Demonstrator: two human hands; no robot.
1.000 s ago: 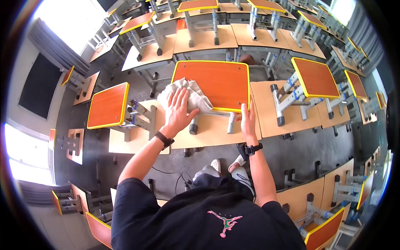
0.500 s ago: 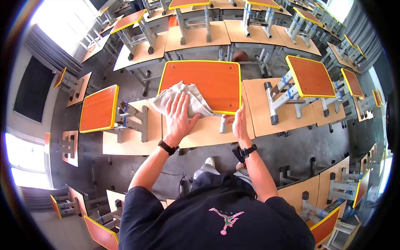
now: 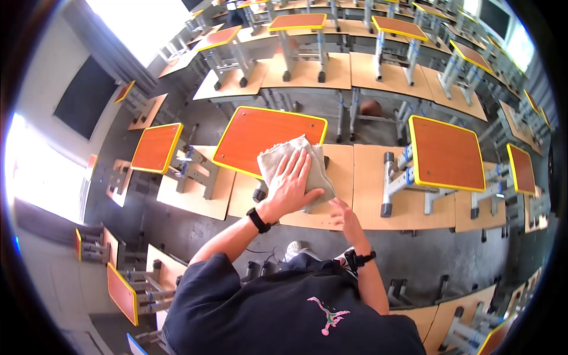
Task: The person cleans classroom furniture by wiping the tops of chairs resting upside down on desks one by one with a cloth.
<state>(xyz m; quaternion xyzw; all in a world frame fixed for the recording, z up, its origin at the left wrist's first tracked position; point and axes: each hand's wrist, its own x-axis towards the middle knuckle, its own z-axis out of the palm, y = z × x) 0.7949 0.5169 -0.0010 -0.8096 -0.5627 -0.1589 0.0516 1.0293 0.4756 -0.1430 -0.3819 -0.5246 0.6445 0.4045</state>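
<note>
A red-brown stool seat with a yellow edge (image 3: 260, 136) rests above a light wood desk (image 3: 373, 171), now turned at an angle. My left hand (image 3: 290, 182) lies flat with spread fingers on a grey-white cloth (image 3: 319, 177), which covers the seat's near right corner and hangs past its edge. My right hand (image 3: 349, 222) is just right of the cloth's lower end, off the seat, with its fingers apart and nothing in them. The seat's legs are mostly hidden beneath the seat and the cloth.
Another stool (image 3: 448, 152) stands on the desks to the right, and one more (image 3: 157, 148) to the left. Further rows of desks (image 3: 307, 71) with stools on them fill the back. A brown ball (image 3: 371, 107) is under the second row. Chair-like frames and desks are behind me.
The cloth and my left hand have moved right across the seat to its near right corner. The seat has turned, and my right hand has come off its right edge.
</note>
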